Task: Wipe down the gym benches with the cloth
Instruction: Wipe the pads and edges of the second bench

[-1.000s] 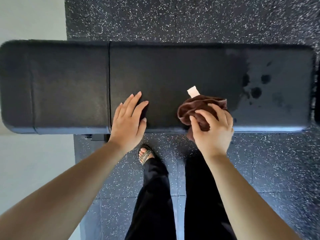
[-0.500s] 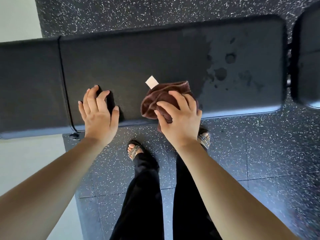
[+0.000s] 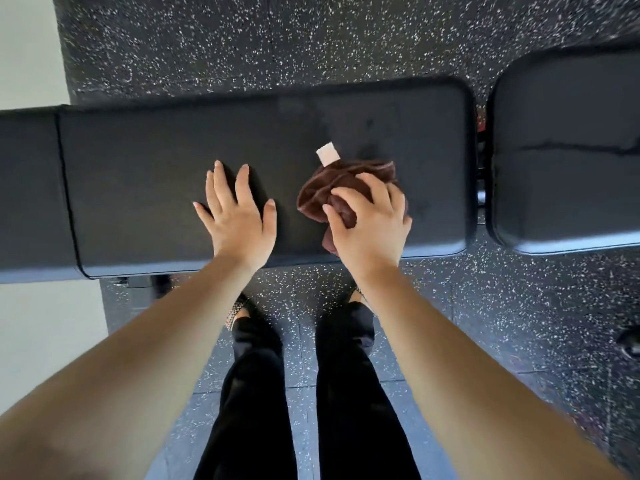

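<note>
The head camera looks almost straight down from close above onto the bench (image 3: pixel 173 174) and speckled floor (image 3: pixel 277 39).

Open bench pad (image 3: pixel 145 188) left; second bench (image 3: pixel 568 188) right.

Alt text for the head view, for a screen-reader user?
Right hand grips a bunched brown cloth on a black gym bench; left hand rests flat on the bench beside the cloth. A second bench stands at right, on speckled floor.

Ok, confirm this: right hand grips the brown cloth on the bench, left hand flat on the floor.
No: the head view shows the left hand flat on the bench, not the floor. The right hand does grip the brown cloth there.
</note>
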{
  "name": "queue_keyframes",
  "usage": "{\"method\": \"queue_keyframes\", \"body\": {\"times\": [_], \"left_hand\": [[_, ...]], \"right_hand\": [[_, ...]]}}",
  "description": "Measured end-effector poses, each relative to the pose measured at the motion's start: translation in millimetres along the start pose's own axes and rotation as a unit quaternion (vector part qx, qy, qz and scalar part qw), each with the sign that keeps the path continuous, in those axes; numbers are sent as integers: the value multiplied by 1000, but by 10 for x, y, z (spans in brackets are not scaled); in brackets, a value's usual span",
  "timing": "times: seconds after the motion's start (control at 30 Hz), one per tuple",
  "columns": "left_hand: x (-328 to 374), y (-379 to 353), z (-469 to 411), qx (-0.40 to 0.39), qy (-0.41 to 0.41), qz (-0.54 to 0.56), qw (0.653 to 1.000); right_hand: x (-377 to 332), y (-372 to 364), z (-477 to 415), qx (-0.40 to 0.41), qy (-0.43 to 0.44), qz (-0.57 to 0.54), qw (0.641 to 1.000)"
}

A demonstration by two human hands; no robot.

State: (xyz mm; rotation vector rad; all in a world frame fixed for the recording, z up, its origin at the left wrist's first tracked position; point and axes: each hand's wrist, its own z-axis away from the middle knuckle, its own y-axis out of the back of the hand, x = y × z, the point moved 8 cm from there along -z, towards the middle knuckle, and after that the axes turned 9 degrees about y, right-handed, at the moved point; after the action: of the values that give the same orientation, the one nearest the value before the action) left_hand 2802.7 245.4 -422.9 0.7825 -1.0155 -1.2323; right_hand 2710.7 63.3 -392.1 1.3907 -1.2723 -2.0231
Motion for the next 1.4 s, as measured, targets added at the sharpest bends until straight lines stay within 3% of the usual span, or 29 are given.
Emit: {"method": "queue_keyframes", "body": {"times": [0.13,0.27,0.47,0.67,0.87,1.03,1.17,1.4], "left_hand": [[95,-52,40,-5,40,-10,999],[87,-22,42,-10,38,-16,999],[383,82,-34,-3,-129,-37,991],[509,155,-382,-14,-160,-52,986],[452,228,-712,-8,-207,-78,975],[390,343,-1080,18,-207,-80,975],[319,380,-1238,24,-189,-80,978],[311,386,-1253,33,-202,-52,978]], "right_hand": [[193,126,133,-8,47,25,999],[277,227,-107,33,35,13,999],[128,120,-508,28,-13,4,1000],[145,55,-41,-46,57,49,996],[16,3,-494,45,47,35,997],[-407,-171,-1200,42,54,33,997],[-428,-196,-1162,9,38,43,998],[-539,-199,-1293,73,13,47,996]]}}
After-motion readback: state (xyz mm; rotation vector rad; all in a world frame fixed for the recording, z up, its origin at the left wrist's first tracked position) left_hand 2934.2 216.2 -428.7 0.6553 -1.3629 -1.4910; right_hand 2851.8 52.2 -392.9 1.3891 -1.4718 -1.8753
